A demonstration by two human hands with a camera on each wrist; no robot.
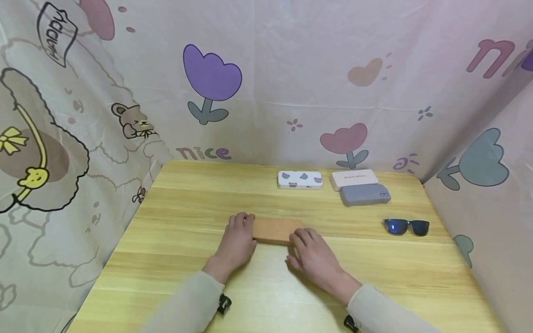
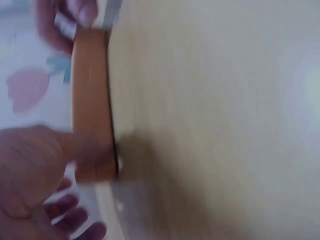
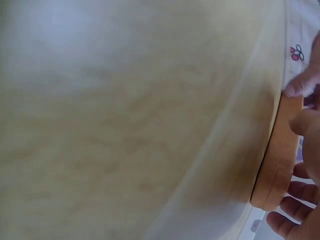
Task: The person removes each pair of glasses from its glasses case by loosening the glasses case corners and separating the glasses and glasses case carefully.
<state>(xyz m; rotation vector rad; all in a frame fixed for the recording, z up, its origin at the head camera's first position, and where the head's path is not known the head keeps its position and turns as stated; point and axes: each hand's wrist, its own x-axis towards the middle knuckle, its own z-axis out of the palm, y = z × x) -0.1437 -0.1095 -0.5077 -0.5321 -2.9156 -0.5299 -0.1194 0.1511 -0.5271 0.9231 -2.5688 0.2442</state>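
Observation:
An orange-brown glasses case (image 1: 275, 230), with a seam along its side, lies on the wooden table between both hands. My left hand (image 1: 238, 240) grips its left end, thumb at the near side and fingers at the far side. That thumb crosses the case (image 2: 92, 100) in the left wrist view, somewhat blurred. At the other end, my right hand (image 1: 314, 256) has loosely bent fingers by the right corner, and the thumb stands apart from the case in the head view. In the right wrist view, the fingers (image 3: 297, 207) spread loosely around the end of the case (image 3: 280, 155).
Toward the back of the table (image 1: 200, 194) lie a white patterned case (image 1: 300, 180), a pale pink case (image 1: 354, 179) and a grey case (image 1: 365, 195). Dark sunglasses (image 1: 406, 227) rest at the right. Printed curtains (image 1: 266, 83) border the table's back and sides.

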